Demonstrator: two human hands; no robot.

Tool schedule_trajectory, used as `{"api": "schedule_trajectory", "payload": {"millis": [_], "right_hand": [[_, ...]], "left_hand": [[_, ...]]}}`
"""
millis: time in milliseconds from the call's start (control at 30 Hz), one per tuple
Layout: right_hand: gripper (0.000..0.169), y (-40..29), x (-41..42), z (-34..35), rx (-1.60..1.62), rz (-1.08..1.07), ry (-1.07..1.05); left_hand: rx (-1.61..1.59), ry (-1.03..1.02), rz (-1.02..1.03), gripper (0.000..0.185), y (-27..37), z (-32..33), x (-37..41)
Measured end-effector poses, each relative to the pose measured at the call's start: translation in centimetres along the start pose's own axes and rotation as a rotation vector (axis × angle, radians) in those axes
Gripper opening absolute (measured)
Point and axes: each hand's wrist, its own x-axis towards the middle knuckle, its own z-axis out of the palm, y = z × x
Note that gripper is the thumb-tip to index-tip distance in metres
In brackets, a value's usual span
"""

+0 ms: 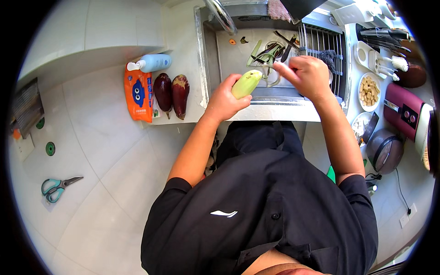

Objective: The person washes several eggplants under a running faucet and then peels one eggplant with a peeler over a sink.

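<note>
A peeled, pale green eggplant [246, 84] is gripped near its lower end by my left hand [225, 98], over the front edge of the sink [225, 48]. My right hand [307, 75] holds a metal peeler [274, 82] close to the eggplant's upper tip; I cannot tell whether the two touch. Dark purple and green peel strips [271, 53] lie in a heap around the drain. Two unpeeled purple eggplants, one [163, 93] beside the other [180, 96], rest on the counter left of the sink.
A chrome faucet [221, 17] reaches over the sink, and a wire drying rack [319, 41] covers its right side. An orange packet [138, 96] and a blue pump bottle [156, 63] stand at left. Rightward are a bowl of cubed food [369, 91] and knives [385, 34].
</note>
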Motion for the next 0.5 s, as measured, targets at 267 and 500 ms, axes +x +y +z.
{"api": "schedule_trajectory", "payload": {"millis": [267, 500], "right_hand": [[0.066, 1.4, 2.2, 3.9, -0.178, -0.030, -0.194], [0.067, 3.7, 1.9, 4.3, -0.312, 0.135, -0.319]], "left_hand": [[0.402, 0.095, 0.045, 0.049, 1.0, 0.1, 0.6], [0.508, 0.205, 0.049, 0.049, -1.7, -0.3, 1.0]]}}
